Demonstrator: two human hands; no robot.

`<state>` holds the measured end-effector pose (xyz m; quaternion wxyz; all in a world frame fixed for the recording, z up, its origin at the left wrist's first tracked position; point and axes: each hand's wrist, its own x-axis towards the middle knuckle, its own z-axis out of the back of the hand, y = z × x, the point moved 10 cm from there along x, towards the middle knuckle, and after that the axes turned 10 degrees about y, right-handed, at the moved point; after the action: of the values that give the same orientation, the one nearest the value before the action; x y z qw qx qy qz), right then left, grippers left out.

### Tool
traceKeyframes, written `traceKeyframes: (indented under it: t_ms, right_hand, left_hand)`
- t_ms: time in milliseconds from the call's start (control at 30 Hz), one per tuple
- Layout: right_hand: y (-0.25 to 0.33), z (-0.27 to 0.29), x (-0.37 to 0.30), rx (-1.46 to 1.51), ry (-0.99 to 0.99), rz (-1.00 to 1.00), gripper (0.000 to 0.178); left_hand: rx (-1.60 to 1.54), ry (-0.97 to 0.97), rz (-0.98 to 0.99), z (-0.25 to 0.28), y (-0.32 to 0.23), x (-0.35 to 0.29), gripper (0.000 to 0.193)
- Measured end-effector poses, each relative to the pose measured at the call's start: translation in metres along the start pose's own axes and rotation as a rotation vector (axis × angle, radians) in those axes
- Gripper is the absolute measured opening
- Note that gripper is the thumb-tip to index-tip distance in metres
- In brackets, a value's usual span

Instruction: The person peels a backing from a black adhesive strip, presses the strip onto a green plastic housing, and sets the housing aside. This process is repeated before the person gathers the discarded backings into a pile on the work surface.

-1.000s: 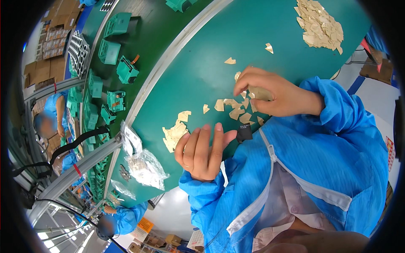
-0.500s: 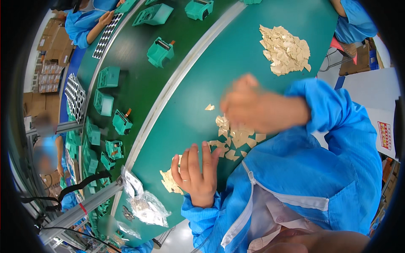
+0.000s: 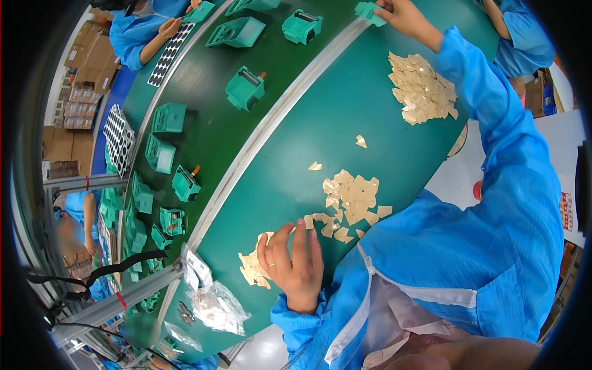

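Note:
My right hand (image 3: 404,18) is stretched to the far edge of the view, its fingers closed on the edge of a green plastic housing (image 3: 370,13) above the metal rail. My left hand (image 3: 293,265) rests on the green table with its fingers spread, holding nothing visible. Beside its fingers lies a small heap of cream paper pieces (image 3: 251,269), partly covered by the hand. More cream pieces (image 3: 354,196) are scattered in front of my body. A larger pile of the same pieces (image 3: 422,89) lies farther off, below my right forearm.
A metal rail (image 3: 271,123) divides the table from a green belt carrying several green housings (image 3: 245,88). Clear plastic bags (image 3: 216,306) lie at the near left, beside a metal frame bar (image 3: 117,306). Across the belt, a person in blue (image 3: 132,37) sits by a sheet of black dots (image 3: 170,55).
My right hand has moved from above the scattered pieces to the far edge and taken hold of a green housing. One cream piece now lies apart on the table. My left hand stays put.

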<state>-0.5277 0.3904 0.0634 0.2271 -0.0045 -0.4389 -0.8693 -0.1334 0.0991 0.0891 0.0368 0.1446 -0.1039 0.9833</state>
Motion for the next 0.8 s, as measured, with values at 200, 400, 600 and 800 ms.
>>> traceKeyframes:
  t_ms: [200, 400, 600, 800]
  right_hand:
    - [0.111, -0.122, -0.11, 1.275, 0.384, -0.155, 0.061]
    - [0.174, -0.223, -0.216, 1.658, 0.768, -0.41, 0.061]
    - [0.189, -0.243, -0.24, 1.444, 0.836, -0.423, 0.063]
    - [0.182, -0.199, -0.212, 0.659, 0.441, 0.113, 0.03]
  left_hand:
    - [-0.498, -0.048, 0.12, 0.002, 0.002, 0.005, 0.046]
    - [-1.267, -0.128, 0.244, -0.013, 0.013, 0.015, 0.076]
    - [-1.446, 0.14, 0.468, -0.046, 0.023, -0.006, 0.041]
    - [-1.437, 0.157, 0.63, -0.051, 0.035, -0.025, 0.038]
